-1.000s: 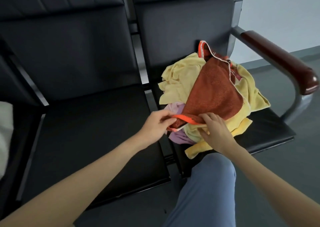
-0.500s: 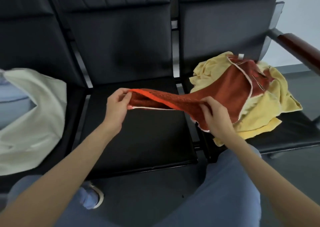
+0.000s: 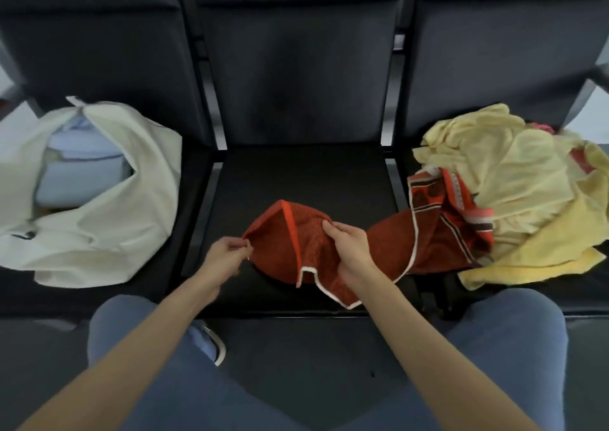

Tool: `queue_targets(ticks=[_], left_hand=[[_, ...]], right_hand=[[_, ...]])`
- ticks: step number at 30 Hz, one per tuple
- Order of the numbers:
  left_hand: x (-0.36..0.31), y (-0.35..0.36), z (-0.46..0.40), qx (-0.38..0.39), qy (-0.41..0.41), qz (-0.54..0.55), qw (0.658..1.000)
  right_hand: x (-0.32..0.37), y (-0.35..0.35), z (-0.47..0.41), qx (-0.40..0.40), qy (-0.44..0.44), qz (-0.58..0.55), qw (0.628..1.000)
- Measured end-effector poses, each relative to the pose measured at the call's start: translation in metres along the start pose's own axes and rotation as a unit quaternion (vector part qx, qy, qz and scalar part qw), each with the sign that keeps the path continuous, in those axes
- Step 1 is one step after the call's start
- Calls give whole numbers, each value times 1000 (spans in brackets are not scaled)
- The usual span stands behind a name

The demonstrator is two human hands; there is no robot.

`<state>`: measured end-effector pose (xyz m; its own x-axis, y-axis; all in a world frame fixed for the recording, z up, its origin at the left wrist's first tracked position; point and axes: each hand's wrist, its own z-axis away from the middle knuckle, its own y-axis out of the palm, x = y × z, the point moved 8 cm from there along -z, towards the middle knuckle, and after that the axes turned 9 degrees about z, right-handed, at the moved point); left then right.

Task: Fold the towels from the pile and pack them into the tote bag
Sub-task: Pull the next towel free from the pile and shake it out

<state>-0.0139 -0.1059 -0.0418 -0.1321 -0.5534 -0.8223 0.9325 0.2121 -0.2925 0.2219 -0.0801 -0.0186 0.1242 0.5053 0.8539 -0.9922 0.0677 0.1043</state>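
A rust-red towel point(image 3: 392, 242) with white and orange trim stretches from the middle seat to the pile on the right seat. My left hand point(image 3: 227, 252) pinches its left corner. My right hand point(image 3: 349, 249) grips the cloth near its middle, bunching it. The pile of yellow towels point(image 3: 524, 196) lies crumpled on the right seat, with a bit of pink showing at the back. A cream tote bag point(image 3: 108, 206) sits open on the left seat, with pale blue folded towels point(image 3: 75, 173) inside.
Three black padded seats stand in a row; the middle seat point(image 3: 296, 180) is bare behind the red towel. My knees in blue trousers point(image 3: 494, 338) are at the seat's front edge. A shoe point(image 3: 214, 341) shows below the left knee.
The red towel has been pulled leftward off the pile onto the middle seat. Both hands moved left and down with it; the view swung left, bringing the tote bag fully into sight.
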Motion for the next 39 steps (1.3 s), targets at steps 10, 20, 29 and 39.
queue_targets(ticks=[10,20,29,39], left_hand=[[46,80,51,214,-280,234,906],[-7,8,14,-73,36,288,954],[-32,11,14,-92,102,399,907],[-45,0,21,-155,149,349,912]], right_hand=[[-28,16,-25,18,57,-76,995],[7,-101,-63,-282,-121,531,790],[-6,-179,-95,-256,-4,543,800],[0,-93,-41,-74,-62,182,979]])
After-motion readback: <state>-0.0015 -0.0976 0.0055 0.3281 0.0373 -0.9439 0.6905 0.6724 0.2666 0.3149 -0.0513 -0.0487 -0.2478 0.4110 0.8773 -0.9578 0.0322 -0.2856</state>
